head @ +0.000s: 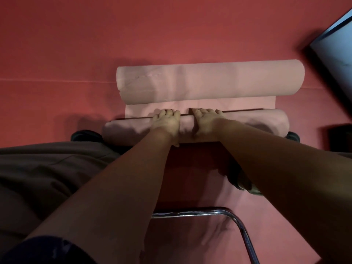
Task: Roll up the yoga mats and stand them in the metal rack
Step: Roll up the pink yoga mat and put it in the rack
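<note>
We look down on a pink mat (209, 82) lying on the red floor (57, 44); it is curled up at both ends, with a thick far roll (238, 79) and a thinner near roll (257, 122), and a narrow flat strip of mat between them; the two rolls lie close together and almost parallel.

Both hands rest side by side on the near roll, near its middle; the left hand (167, 124) has its fingers (169, 112) bent over the top of the roll, the tips at the dark seam where roll meets strip; the right hand (206, 121) grips the same way, its fingers (207, 111) curled over the far side; the thumbs are hidden or in shadow, so we cannot tell how they lie; both bare forearms stretch straight out from us.

At the bottom we see a chrome frame (228, 212), a bent tube with one corner showing; only this part is in view, and we cannot tell whether it is the rack; it stands over a pinkish sheet (190, 187) lying flat near us.

Dark cloth (47, 168) fills the left; small dark shapes (85, 136) sit at each end of the near roll, too dim to name; a dark panel (335, 54) cuts the upper right corner.
</note>
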Action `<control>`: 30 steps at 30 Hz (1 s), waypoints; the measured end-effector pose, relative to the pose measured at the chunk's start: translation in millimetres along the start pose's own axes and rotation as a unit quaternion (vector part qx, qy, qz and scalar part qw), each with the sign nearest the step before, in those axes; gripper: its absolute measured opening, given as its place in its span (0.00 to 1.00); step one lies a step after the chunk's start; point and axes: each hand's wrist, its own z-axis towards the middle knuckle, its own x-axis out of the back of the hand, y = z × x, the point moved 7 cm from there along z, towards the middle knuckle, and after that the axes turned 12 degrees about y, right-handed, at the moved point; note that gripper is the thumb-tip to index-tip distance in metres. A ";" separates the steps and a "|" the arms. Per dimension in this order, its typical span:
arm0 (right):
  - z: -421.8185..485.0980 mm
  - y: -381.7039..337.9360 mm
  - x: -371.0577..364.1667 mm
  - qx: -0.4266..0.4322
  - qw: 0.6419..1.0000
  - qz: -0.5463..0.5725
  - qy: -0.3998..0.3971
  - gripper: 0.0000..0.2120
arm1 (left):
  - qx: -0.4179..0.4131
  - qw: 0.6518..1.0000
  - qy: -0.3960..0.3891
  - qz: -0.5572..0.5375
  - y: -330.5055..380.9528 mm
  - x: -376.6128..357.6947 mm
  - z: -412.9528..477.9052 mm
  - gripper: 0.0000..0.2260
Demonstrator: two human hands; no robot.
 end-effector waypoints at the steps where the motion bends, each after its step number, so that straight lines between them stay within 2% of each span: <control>1: 1.3 1.5 -1.1 0.008 1.000 -0.005 0.002 0.56 | -0.002 1.000 0.005 0.004 0.1 3.8 1.5 0.53; 4: 4.1 6.7 1.2 0.017 0.997 -0.071 0.011 0.66 | 0.003 1.000 0.008 -0.001 -4.4 14.7 6.1 0.50; 6: 2.5 9.8 2.0 -0.004 0.992 -0.122 0.020 0.68 | 0.005 1.000 0.001 -0.012 -8.4 17.9 8.0 0.50; 10: -0.8 8.1 8.6 -0.022 0.992 -0.116 0.052 0.53 | 0.004 1.000 0.007 0.000 -8.5 18.7 8.5 0.48; 13: -5.4 4.4 25.7 -0.013 0.994 -0.096 0.050 0.47 | -0.022 0.999 0.033 0.033 0.6 28.4 2.8 0.55; 16: -11.4 5.5 51.9 -0.016 0.996 -0.073 0.051 0.45 | -0.050 0.993 0.085 0.062 14.6 46.1 -7.6 0.58; 19: -18.1 10.8 82.0 -0.025 0.998 -0.029 0.041 0.48 | -0.052 0.981 0.172 0.074 24.3 76.2 -16.4 0.54; 21: -26.9 12.9 101.4 -0.021 0.999 -0.011 0.039 0.49 | -0.067 0.976 0.195 0.070 29.1 99.6 -23.0 0.50; 27: -68.1 2.7 170.3 0.008 0.997 -0.052 0.061 0.38 | -0.081 0.985 0.150 0.015 30.8 173.5 -42.1 0.41; 30: -100.9 -8.2 208.1 0.033 0.989 -0.099 0.101 0.39 | -0.072 0.991 0.116 0.000 33.2 216.3 -55.3 0.39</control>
